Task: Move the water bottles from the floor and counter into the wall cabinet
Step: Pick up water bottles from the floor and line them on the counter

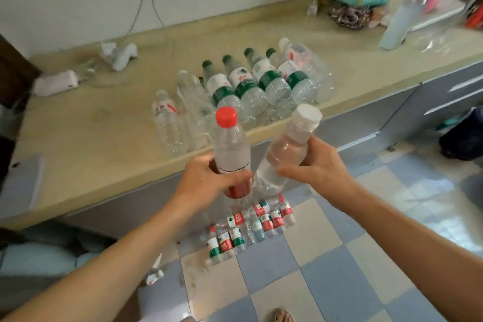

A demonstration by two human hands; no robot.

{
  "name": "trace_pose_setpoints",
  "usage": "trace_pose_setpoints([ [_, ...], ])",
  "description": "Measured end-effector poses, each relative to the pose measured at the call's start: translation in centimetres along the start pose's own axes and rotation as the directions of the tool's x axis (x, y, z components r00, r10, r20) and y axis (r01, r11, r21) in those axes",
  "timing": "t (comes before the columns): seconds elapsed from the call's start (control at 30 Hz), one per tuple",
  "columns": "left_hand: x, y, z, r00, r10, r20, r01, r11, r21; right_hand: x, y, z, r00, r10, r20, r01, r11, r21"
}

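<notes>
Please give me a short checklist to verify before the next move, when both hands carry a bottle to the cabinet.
1. Left hand grips the red-cap bottle around its body: ok.
2. Right hand grips the white-cap bottle at mid-body: ok.
3. Both caps on: ok.
4. Held bottles apart: not ok, their lower parts seem to touch.
5. Cabinet open and with room: cannot tell, it is not in view.
6. Bottles left to move: not ok, many lie on the counter and more stand on the floor.
</notes>
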State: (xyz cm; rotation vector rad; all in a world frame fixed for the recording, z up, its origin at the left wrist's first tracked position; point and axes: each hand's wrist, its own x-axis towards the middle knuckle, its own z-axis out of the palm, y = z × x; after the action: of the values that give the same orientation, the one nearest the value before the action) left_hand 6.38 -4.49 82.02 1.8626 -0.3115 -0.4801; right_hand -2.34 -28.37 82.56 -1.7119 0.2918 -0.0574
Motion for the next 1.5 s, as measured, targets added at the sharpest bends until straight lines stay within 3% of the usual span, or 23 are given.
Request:
trace_pose_setpoints([
  [0.1, -1.3, 5.3, -3.8, 0.994, 0.072, -0.077, -0.071, 0.997, 0.026, 0.5, -5.6, 0.1, 0.996, -0.085, -0.031, 0.088, 0.992, 0.092],
  [0.27, -3.5, 12.0, -9.0, 0.952, 0.114, -0.285, -0.136, 0.989, -0.058, 2.9, -14.2, 1.8, 0.977, -0.21, 0.037, 0.196, 0.954, 0.225],
  [0.5, -4.0, 20.3, -17.4, 0.802, 0.25, -0.543, -0.311, 0.95, -0.022, 7.6, -26.5, 7.4, 0.903, -0.353, 0.245, 0.26, 0.903, 0.343],
  [0.67, -2.3, 26.5, -26.1, 0.687, 0.336, -0.644, -0.428, 0.903, 0.015, 11.4, -36.4, 12.7, 0.863, -0.481, 0.153, 0.401, 0.837, 0.372],
  [0.9, 1.2, 38.0, -38.7, 0.568, 0.445, -0.692, -0.57, 0.82, 0.059, 16.2, -50.9, 17.2, 0.76, -0.649, 0.021, 0.604, 0.719, 0.345],
  [1.13, 5.4, 47.2, -46.5, 0.458, 0.546, -0.702, -0.635, 0.754, 0.172, 20.1, -61.1, 19.5, 0.657, -0.744, -0.121, 0.742, 0.611, 0.275],
  [1.33, 9.0, 50.2, -50.5, 0.414, 0.57, -0.71, -0.6, 0.757, 0.258, 24.7, -66.4, 21.8, 0.633, -0.762, -0.135, 0.771, 0.606, 0.195],
  [1.5, 13.3, 51.6, -51.7, 0.428, 0.555, -0.713, -0.557, 0.784, 0.276, 29.2, -68.8, 23.0, 0.61, -0.774, -0.169, 0.789, 0.612, 0.047],
])
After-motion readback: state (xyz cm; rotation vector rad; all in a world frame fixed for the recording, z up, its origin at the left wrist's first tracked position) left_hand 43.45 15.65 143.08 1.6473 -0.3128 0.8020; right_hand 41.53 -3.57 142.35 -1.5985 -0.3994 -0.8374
